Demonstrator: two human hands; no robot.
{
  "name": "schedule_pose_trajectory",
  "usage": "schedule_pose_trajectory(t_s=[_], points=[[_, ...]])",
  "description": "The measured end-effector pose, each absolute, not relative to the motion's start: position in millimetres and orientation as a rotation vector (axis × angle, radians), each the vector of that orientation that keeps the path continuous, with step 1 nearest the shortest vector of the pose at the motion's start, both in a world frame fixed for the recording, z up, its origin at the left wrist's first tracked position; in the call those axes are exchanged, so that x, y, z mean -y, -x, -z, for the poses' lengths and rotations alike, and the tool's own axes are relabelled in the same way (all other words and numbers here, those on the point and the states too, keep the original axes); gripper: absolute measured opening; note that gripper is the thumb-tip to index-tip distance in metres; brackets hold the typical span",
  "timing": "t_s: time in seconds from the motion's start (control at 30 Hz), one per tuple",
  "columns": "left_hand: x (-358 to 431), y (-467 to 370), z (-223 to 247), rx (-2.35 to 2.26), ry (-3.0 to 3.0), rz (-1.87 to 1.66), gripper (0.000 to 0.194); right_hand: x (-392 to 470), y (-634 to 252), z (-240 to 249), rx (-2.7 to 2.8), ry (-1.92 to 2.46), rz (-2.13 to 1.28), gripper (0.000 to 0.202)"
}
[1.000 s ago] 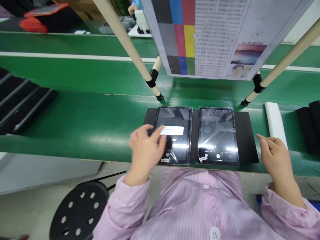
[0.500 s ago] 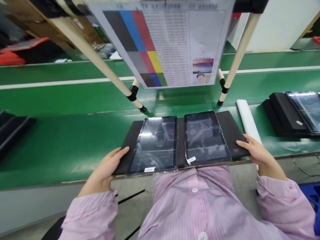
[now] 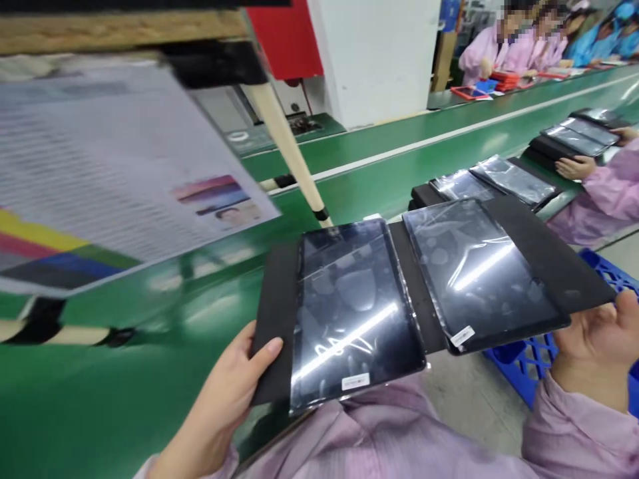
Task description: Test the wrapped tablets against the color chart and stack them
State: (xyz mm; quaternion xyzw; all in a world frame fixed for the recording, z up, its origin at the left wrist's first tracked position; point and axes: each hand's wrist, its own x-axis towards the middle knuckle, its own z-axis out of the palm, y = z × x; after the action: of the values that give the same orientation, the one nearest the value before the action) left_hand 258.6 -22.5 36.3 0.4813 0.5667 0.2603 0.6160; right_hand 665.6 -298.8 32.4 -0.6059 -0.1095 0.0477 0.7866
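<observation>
A long flat black board (image 3: 544,249) is held up in front of me, tilted, and carries two tablet-like screens in clear film. The left screen (image 3: 357,299) has a white label at its lower edge; the right screen (image 3: 479,266) has a label at its lower left corner. My left hand (image 3: 244,372) is closed on the board's left end, thumb on top. My right hand (image 3: 596,336) bears the right end from beneath, palm up, its thumb apart from the board; some of its fingers are hidden.
Beyond the board lies a stack of black boards with film-covered screens (image 3: 514,179). A co-worker's hand (image 3: 576,167) touches another stack (image 3: 579,136) at right. A blue crate (image 3: 532,372) stands below. At left is a pole frame (image 3: 287,143) with a printed sheet (image 3: 124,166).
The view has swung right. The board with both screens has come up off the green bench and moved right with my hands. My right hand has shifted from the board's edge to its underside.
</observation>
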Motion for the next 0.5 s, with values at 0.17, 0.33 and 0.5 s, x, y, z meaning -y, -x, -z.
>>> schedule_pose_trajectory(t_s=[0.17, 0.33, 0.5], points=[[5.8, -364.8, -29.1, -1.079, -1.356, -0.601, 0.081, 280.7, -747.5, -39.4, 0.156, 0.803, 0.014, 0.049], [-17.4, -483.3, -27.7, -0.831, -1.788, -0.606, 0.063, 233.9, -877.2, -63.6, 0.008, 0.262, -0.183, 0.063], [-28.1, -591.5, -27.1, -0.731, -2.111, -0.463, 0.038, 196.4, -970.8, -68.7, -0.031, 0.275, -0.241, 0.062]])
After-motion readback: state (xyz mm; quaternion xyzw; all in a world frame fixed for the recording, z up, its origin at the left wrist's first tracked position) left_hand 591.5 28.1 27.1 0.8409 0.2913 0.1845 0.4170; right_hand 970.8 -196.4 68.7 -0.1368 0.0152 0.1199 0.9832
